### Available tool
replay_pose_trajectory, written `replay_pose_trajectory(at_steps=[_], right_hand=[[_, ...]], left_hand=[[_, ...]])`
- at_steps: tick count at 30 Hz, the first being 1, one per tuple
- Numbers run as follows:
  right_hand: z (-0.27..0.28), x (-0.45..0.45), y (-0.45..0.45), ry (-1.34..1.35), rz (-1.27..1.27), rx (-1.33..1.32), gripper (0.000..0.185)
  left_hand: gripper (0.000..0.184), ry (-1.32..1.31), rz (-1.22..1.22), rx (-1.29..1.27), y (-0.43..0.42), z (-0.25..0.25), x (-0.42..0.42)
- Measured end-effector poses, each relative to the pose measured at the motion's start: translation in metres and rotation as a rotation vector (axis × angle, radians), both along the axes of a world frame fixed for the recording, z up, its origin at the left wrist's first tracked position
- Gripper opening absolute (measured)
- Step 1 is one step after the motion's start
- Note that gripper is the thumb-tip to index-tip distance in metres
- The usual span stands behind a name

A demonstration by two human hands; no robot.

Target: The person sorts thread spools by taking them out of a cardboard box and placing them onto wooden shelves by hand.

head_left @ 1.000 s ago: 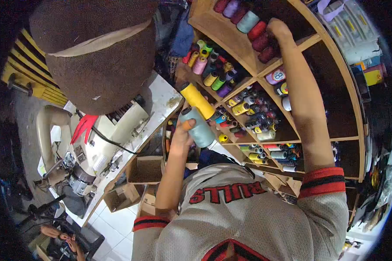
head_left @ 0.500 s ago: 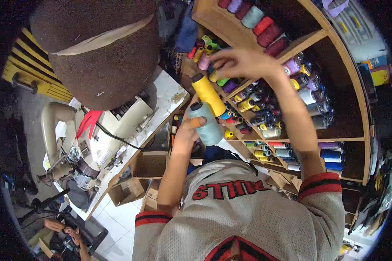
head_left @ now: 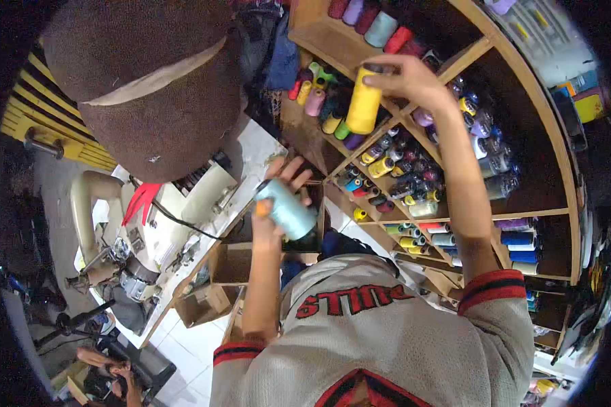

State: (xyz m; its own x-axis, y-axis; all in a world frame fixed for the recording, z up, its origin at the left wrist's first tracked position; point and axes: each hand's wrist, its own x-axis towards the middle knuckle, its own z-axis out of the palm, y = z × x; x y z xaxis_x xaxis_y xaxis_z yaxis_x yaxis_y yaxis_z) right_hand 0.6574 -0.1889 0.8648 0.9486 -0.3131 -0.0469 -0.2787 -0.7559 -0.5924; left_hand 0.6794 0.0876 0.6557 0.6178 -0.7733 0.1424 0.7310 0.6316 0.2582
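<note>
My right hand [head_left: 409,83] grips a yellow thread cone [head_left: 364,107] near its dark top, holding it slightly tilted in front of the wooden thread shelf [head_left: 492,46]. Several small thread spools lie just behind and below that cone. Lower and to the left, my left hand [head_left: 278,193] holds a pale blue thread cone [head_left: 292,211], also tilted and a little blurred. An orange wrap [head_left: 263,207] shows around my left thumb, which presses on the cone, while the other fingers spread behind it.
A sewing machine [head_left: 183,197] with a red strip [head_left: 140,203] stands on a white table at left. Cardboard boxes [head_left: 202,303] sit below it. A large brown cap brim [head_left: 149,88] fills the upper left. Another person's hands [head_left: 120,372] appear at lower left.
The yellow cone, earlier beside the blue one at my left hand, is now in my right hand, higher and farther right. My left hand has moved left with the pale blue cone.
</note>
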Motion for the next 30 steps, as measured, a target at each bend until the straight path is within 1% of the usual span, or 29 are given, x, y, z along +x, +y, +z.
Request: replay_pose_trajectory(at_steps=[1,3,5,6,9,11,12,13,14,16,19,20,23,26,29,30], right_hand=[[0.0,0.0,-0.01,-0.153,-0.032,-0.002,0.052],[0.022,0.006,-0.028,-0.144,-0.185,-0.24,0.062],[0.036,0.019,-0.048,-0.209,-0.323,-0.616,0.06],[0.044,0.025,-0.056,-0.209,-0.318,-0.632,0.059],[0.049,0.07,-0.127,0.197,-0.418,-0.644,0.055],[0.012,0.096,-0.206,0.066,-0.386,-0.775,0.051],[0.009,0.099,-0.207,0.028,-0.378,-0.769,0.049],[0.012,0.098,-0.189,-0.01,-0.37,-0.764,0.047],[0.015,0.093,-0.171,-0.018,-0.372,-0.688,0.046],[0.01,0.093,-0.158,-0.135,-0.304,-0.609,0.044],[0.003,0.09,-0.152,-0.153,-0.309,-0.693,0.043],[0.003,0.099,-0.155,0.026,-0.38,-0.709,0.04],[-0.005,0.092,-0.146,-0.009,-0.387,-0.665,0.04],[-0.024,0.09,-0.155,-0.103,-0.426,-0.735,0.042],[-0.023,0.091,-0.144,-0.062,-0.398,-0.738,0.032],[-0.019,0.092,-0.133,-0.053,-0.391,-0.795,0.039]], left_hand=[[0.087,0.019,0.019,-0.023,0.008,-0.008,0.002],[0.086,0.007,0.05,0.014,0.023,-0.021,0.008],[0.084,0.033,0.101,0.046,0.031,-0.019,0.009],[0.084,0.039,0.117,0.059,0.034,-0.017,0.009],[0.085,0.038,0.144,0.089,0.038,-0.023,0.008],[0.085,0.037,0.149,0.103,0.037,-0.025,0.005],[0.085,0.04,0.15,0.108,0.036,-0.024,0.002],[0.084,0.041,0.152,0.113,0.036,-0.023,-0.001],[0.081,0.035,0.152,0.116,0.036,-0.023,-0.004],[0.079,0.03,0.151,0.1,0.034,-0.026,-0.009],[0.075,0.032,0.154,0.103,0.034,-0.032,-0.013],[0.074,0.034,0.148,0.111,0.034,-0.034,-0.013],[0.073,0.042,0.155,0.12,0.034,-0.033,-0.014],[0.071,0.026,0.176,0.144,0.033,-0.027,-0.011],[0.07,0.036,0.189,0.146,0.03,-0.012,-0.008],[0.069,0.035,0.184,0.137,0.029,-0.008,-0.007]])
